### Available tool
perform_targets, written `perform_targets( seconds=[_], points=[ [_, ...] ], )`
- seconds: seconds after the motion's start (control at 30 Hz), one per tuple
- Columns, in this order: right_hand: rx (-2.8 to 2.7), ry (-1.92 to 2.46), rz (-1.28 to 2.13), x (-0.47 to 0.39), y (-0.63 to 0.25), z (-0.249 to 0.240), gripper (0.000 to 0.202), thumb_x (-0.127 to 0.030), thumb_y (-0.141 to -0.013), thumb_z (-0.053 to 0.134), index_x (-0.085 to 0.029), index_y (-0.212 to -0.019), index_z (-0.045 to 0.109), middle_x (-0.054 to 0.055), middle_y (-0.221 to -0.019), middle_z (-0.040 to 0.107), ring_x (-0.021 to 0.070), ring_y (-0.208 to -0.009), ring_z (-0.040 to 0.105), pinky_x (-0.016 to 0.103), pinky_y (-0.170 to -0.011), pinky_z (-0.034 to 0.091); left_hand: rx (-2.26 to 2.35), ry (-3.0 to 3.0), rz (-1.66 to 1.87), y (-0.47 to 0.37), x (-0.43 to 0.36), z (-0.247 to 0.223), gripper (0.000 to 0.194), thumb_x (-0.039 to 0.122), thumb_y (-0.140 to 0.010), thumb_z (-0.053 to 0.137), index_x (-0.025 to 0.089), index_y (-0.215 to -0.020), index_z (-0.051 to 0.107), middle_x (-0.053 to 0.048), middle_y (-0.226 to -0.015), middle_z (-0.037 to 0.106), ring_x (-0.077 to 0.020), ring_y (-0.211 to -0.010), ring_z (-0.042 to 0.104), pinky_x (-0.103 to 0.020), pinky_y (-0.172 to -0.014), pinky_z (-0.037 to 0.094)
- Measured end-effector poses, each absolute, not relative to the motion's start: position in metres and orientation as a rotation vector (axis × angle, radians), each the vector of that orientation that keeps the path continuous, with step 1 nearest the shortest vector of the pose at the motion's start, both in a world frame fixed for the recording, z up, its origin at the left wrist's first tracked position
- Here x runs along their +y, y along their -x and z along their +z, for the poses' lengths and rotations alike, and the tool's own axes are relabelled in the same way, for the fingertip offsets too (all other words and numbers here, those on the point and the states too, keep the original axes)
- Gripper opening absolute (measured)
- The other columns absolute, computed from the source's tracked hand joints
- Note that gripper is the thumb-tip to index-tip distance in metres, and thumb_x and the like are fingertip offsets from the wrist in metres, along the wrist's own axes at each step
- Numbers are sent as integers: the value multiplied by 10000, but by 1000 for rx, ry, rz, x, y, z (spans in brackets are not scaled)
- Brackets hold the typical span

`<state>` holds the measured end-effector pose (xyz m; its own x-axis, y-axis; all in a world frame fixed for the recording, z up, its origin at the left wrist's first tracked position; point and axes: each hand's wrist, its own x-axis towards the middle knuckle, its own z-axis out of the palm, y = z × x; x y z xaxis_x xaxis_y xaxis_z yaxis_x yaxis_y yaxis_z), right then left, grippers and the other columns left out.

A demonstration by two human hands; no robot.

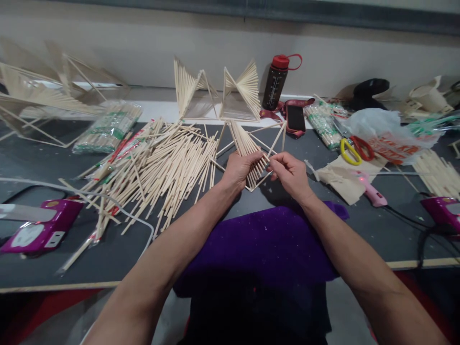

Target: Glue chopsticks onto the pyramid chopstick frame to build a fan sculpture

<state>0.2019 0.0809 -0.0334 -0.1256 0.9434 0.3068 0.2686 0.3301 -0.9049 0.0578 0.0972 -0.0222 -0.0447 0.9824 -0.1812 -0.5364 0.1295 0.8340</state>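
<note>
In front of me stands a frame of thin wooden sticks (240,138), with a slanting fan of sticks laid side by side across it. My left hand (241,167) is closed around the fan's near side, thumb across the sticks. At the right edge of the fan, my right hand (288,173) has thumb and forefinger pinched together by the stick ends. What lies between those fingertips is too small to make out. Open struts of the frame (276,135) rise beyond my right hand. A big pile of loose sticks (176,167) lies left of my left hand.
Behind are two finished-looking stick models (240,93) and a red-capped bottle (276,81). To the right lie yellow-handled scissors (350,152), a pink glue gun (372,188) and a plastic bag (390,136). A purple power box (45,227) with cables sits at left.
</note>
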Motion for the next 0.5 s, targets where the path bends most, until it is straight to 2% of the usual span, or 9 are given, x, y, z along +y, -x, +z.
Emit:
perform_targets(
  seconds=[0.23, 0.37, 0.5],
  points=[
    [-1649, 1138, 824, 84, -200, -27, 185, -374, -872, 522, -220, -799, 593, -22, -701, 649, 103, -544, 586, 242, -585, 464, 953, -635, 1414, -53, 102, -14, 232, 107, -535, 776, 125, -738, 667, -7, -664, 681, -119, -593, 617, -215, -580, 510],
    [-1607, 1117, 817, 80, -209, -10, 197, -382, -872, 519, -212, -803, 591, -25, -710, 640, 89, -531, 569, 223, -562, 460, 955, -644, 1422, -52, 104, -9, 197, 83, -561, 740, 126, -742, 677, -7, -672, 685, -121, -601, 629, -209, -586, 529],
    [-1601, 1165, 699, 86, -255, 9, 213, -386, -857, 537, -192, -796, 601, -20, -695, 629, 80, -502, 556, 205, -512, 436, 989, -586, 1440, -50, 104, 0, 142, 48, -620, 695, 137, -731, 683, -12, -655, 686, -129, -595, 635, -213, -563, 542]
  ],
)
